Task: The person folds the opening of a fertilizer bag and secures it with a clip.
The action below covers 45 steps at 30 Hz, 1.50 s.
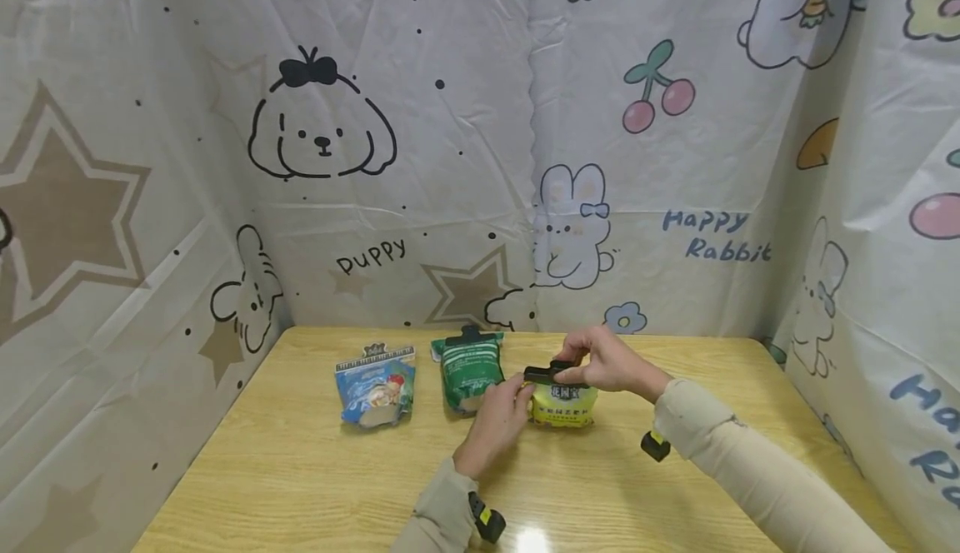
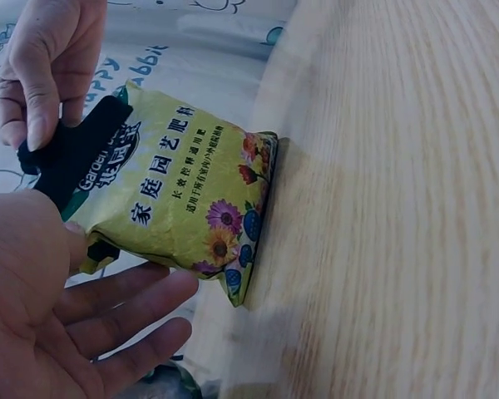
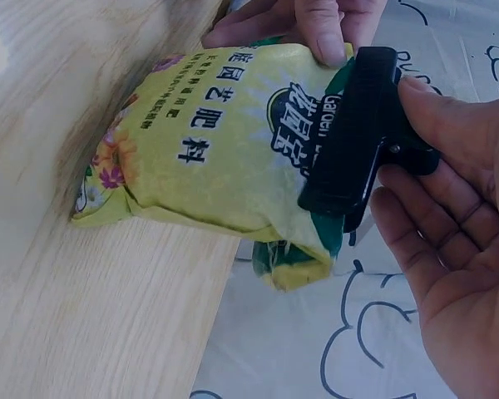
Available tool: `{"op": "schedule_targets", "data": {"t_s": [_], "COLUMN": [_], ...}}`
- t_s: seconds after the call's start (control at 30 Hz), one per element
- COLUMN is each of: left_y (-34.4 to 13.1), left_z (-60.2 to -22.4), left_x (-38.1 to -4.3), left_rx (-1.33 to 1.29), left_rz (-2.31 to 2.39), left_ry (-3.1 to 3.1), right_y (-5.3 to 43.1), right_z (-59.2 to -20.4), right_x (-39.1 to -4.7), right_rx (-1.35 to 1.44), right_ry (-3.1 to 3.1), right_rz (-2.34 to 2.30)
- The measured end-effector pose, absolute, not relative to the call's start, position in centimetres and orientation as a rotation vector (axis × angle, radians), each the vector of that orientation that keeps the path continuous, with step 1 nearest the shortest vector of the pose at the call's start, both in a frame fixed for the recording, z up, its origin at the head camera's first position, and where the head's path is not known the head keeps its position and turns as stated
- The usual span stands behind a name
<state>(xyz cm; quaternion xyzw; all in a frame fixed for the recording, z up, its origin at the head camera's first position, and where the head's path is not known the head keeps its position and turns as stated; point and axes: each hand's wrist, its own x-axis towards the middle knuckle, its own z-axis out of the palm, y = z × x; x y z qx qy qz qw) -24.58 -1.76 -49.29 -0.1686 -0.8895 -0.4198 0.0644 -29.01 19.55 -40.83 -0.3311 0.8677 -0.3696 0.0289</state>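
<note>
A yellow fertilizer bag [image 1: 562,413] with flowers printed near its bottom stands on the table at the centre right. Across its folded top sits a black bag clip [image 3: 356,137]. My right hand [image 1: 611,361] pinches the clip's handle between thumb and fingers. At the bag's upper left corner, my left hand [image 1: 493,421] pinches the edge, its thumb on the front in the right wrist view. The other left fingers [image 2: 141,324] spread out beside the bag in the left wrist view. Part of the bag's top is hidden beneath the clip.
To the left, a green bag [image 1: 468,370] wears a black clip on top. Farther left lies a blue bag [image 1: 377,391] with a patterned clip along its top. Printed cloth [image 1: 450,161] hangs behind the wooden table [image 1: 315,478] and at both sides.
</note>
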Motion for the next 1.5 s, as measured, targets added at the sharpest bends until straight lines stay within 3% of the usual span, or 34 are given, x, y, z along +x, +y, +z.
{"op": "schedule_targets", "data": {"t_s": [1.5], "left_y": [-1.2], "left_z": [-49.1], "left_x": [-24.4], "left_rx": [-0.424], "left_rz": [-1.212], "left_ry": [-2.745], "right_y": [20.6], "right_z": [-41.0], "right_x": [-28.9], "right_rx": [-1.093], "right_ry": [2.716], "right_rz": [-0.968]}}
